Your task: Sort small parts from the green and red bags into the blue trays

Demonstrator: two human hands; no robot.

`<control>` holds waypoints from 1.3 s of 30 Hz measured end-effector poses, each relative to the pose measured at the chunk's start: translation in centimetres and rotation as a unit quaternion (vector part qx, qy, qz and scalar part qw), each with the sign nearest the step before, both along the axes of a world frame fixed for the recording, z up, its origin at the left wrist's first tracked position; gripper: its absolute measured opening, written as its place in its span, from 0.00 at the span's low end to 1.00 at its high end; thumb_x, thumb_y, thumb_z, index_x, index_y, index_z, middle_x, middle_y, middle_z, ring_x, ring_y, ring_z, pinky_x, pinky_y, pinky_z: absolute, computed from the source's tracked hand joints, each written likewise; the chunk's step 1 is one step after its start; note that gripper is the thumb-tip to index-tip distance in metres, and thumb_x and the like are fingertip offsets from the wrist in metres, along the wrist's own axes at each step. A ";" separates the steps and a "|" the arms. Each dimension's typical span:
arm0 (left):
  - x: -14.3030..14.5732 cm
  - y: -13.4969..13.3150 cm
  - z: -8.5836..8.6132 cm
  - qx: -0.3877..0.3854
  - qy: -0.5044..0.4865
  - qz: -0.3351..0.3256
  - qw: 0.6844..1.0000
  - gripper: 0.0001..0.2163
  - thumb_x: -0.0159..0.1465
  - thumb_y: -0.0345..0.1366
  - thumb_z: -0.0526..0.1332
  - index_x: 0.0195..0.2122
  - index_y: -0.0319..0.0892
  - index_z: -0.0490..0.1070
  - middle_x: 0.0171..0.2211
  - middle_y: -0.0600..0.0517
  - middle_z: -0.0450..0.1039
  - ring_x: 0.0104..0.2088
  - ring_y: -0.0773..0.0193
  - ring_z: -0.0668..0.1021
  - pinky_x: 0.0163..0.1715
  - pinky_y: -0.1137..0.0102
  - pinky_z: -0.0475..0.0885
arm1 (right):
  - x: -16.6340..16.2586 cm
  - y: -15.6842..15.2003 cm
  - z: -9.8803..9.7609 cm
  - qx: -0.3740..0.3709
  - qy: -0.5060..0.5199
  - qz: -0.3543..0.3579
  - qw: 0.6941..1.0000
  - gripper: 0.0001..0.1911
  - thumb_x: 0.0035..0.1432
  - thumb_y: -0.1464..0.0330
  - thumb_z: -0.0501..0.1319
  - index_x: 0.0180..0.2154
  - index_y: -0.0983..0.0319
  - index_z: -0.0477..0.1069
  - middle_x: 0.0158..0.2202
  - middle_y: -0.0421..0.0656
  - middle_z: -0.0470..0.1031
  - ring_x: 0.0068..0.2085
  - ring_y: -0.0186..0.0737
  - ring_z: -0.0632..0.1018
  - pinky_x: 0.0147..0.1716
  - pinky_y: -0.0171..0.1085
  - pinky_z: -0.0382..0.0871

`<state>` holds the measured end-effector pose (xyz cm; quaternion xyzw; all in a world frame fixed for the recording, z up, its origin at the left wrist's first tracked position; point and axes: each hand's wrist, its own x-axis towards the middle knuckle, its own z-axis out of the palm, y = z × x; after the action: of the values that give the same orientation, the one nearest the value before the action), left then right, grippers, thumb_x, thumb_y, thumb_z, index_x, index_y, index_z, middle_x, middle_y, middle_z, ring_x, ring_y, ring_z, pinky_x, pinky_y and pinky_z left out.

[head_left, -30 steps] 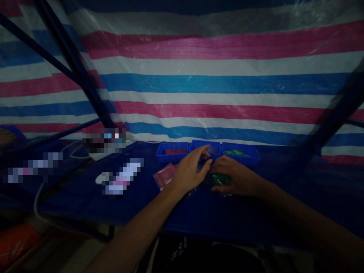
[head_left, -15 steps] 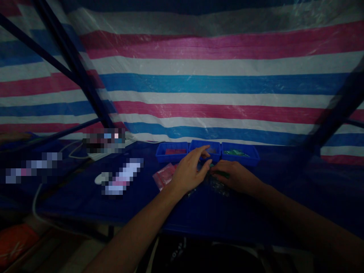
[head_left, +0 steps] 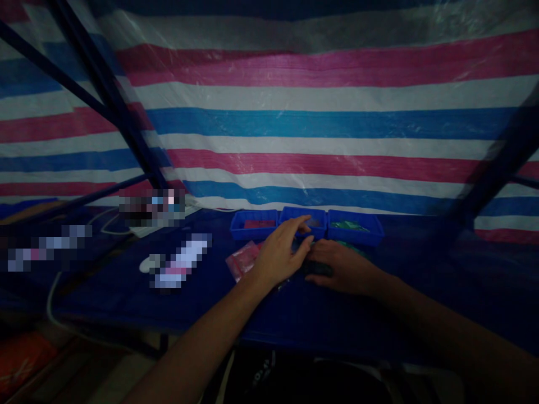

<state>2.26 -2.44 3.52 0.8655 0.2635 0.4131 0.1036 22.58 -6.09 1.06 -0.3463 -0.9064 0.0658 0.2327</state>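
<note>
My left hand (head_left: 281,251) rests on the dark blue table, fingers loosely apart and reaching toward the middle blue tray (head_left: 304,217). My right hand (head_left: 340,265) lies beside it, curled over a small dark thing (head_left: 316,270) on the table that I cannot make out. The thumbs nearly touch. A pink plastic bag (head_left: 243,258) lies just left of my left hand. A little green (head_left: 349,246) shows behind my right hand.
Three blue trays stand in a row at the table's back: the left tray (head_left: 253,224) with red pieces, the right tray (head_left: 356,226) with green ones. A white cable (head_left: 59,283) and blurred-out items lie at left. A striped tarpaulin (head_left: 295,123) hangs behind. Dark poles (head_left: 105,90) cross at left.
My right hand has moved slightly down and toward me over the table; the green bag under it a second ago is now mostly hidden. My left hand has barely moved.
</note>
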 end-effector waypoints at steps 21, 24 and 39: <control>0.2 0.0 -0.2 -0.011 0.014 -0.003 1.000 0.19 0.72 0.36 0.58 0.63 0.45 0.62 0.52 0.46 0.74 0.54 0.56 0.76 0.58 0.54 0.71 | -0.4 0.3 -0.7 -0.005 0.039 -0.006 0.999 0.11 0.62 0.66 0.66 0.48 0.56 0.76 0.51 0.46 0.78 0.54 0.48 0.75 0.56 0.51 0.69; 0.3 -0.2 0.0 -0.007 0.015 -0.007 1.000 0.18 0.72 0.36 0.57 0.63 0.45 0.63 0.52 0.46 0.74 0.54 0.55 0.76 0.58 0.54 0.71 | -0.4 0.3 -0.7 -0.021 0.070 -0.009 0.997 0.09 0.60 0.69 0.67 0.44 0.56 0.76 0.47 0.45 0.79 0.51 0.47 0.77 0.54 0.49 0.70; 0.3 0.3 -0.3 -0.047 0.035 -0.025 0.998 0.15 0.71 0.37 0.59 0.58 0.46 0.68 0.44 0.50 0.81 0.44 0.58 0.83 0.48 0.59 0.78 | 0.4 0.8 0.0 -0.028 0.324 -0.114 0.939 0.09 0.60 0.65 0.67 0.44 0.57 0.75 0.44 0.46 0.77 0.45 0.45 0.80 0.47 0.46 0.77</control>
<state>2.53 -2.14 3.27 0.8798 0.2643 0.3674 0.1452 22.99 -5.27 1.06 -0.4138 -0.7340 0.1728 0.5100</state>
